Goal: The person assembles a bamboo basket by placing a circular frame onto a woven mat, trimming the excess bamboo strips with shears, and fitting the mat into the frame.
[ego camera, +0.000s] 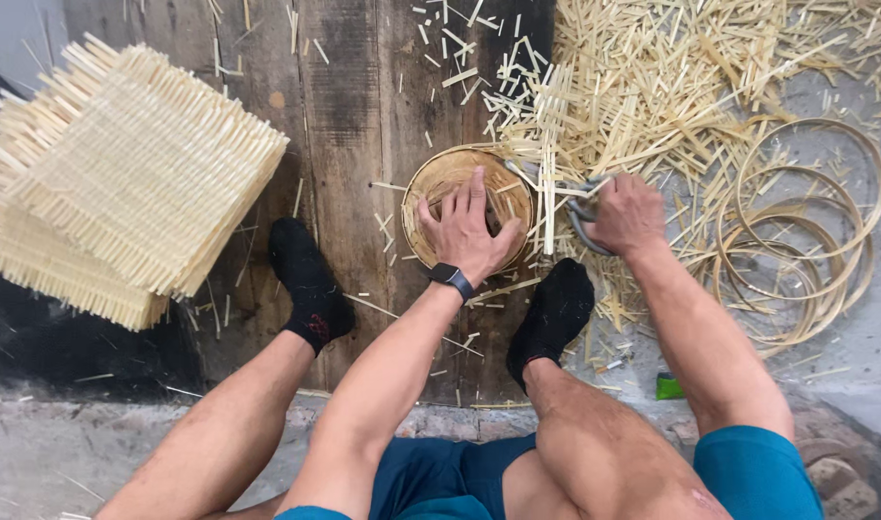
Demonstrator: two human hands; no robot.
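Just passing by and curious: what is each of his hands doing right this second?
Left hand: open, pressed flat inside the round woven basket.
Right hand: closed around the grey shears at the basket's rim.

Two hands show: the left hand (466, 231) and the right hand (626, 214). Under the left fingers sits one round woven bamboo basket (431, 193). One pair of metal shears (581, 210) lies in the right fingers. Two black-socked feet flank the hands. One stack of woven bamboo mats (123, 178) lies well left of the left fingers. Several bamboo hoops (814, 231), too overlapped to count exactly, lie right of the right fingers.
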